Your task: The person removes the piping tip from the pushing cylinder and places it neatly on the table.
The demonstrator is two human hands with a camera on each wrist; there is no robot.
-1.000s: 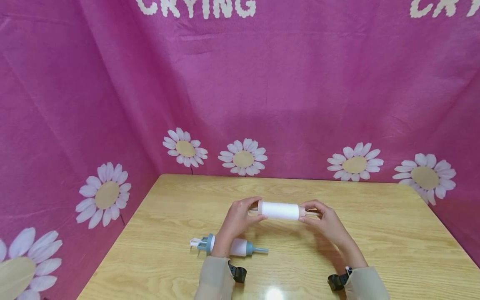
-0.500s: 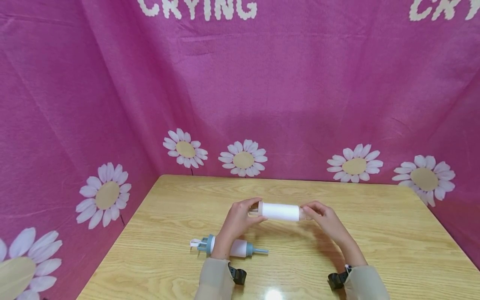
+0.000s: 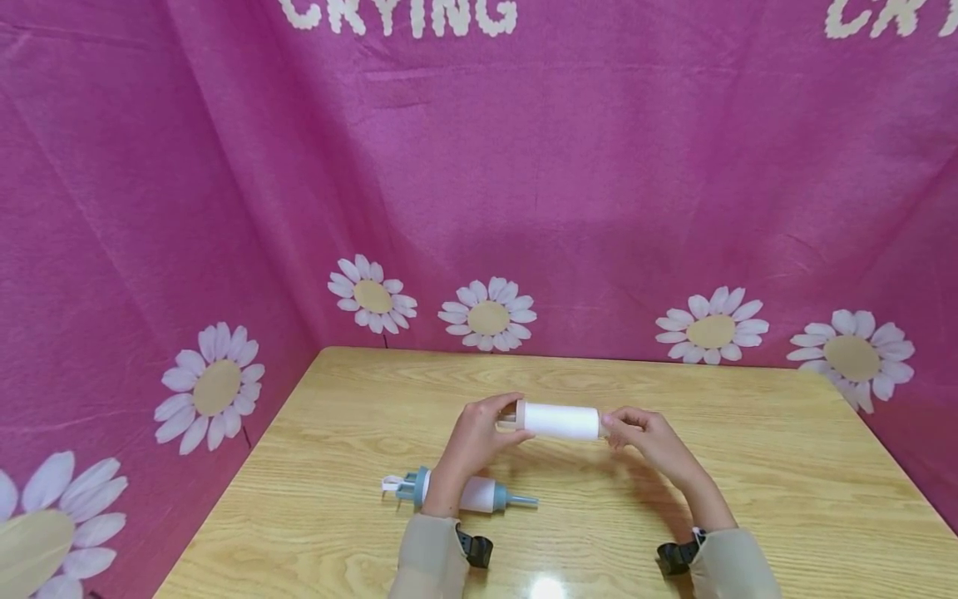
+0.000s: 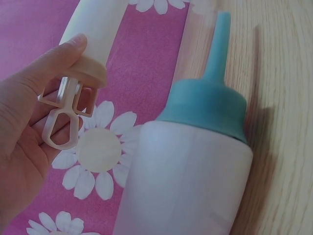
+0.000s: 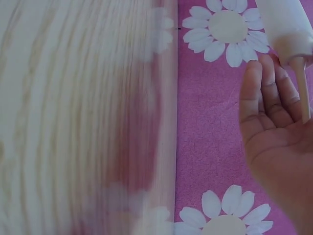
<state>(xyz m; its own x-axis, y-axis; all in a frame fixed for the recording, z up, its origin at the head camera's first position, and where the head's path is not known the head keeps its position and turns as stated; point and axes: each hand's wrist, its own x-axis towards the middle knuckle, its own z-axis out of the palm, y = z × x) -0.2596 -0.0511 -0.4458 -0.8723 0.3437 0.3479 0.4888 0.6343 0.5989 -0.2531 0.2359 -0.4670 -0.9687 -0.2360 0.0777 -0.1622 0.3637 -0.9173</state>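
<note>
Between my two hands is a white bottle (image 3: 561, 422) held level above the table, with a beige nozzle cap at its right end and a beige collar with a loop handle (image 4: 61, 129) at its left. My left hand (image 3: 475, 428) grips the collar end, the thumb pressed along its side. The thumb and fingers of my right hand (image 3: 647, 441) pinch the cap; in the head view they cover the nozzle (image 5: 302, 88), which points toward the palm in the right wrist view. A second bottle with blue-green ends (image 3: 479, 495) lies on the table, partly behind my left wrist.
The wooden table (image 3: 359, 408) runs back to a pink cloth (image 3: 524, 183) printed with white daisies, which also hangs along the left side. Beneath my left forearm, the lying bottle's blue-green nozzle (image 4: 218, 49) points right.
My right hand's fingers have shifted round the cap, and the nozzle that stuck out beside them a second ago is covered now. My left hand and the lying bottle stay where they were.
</note>
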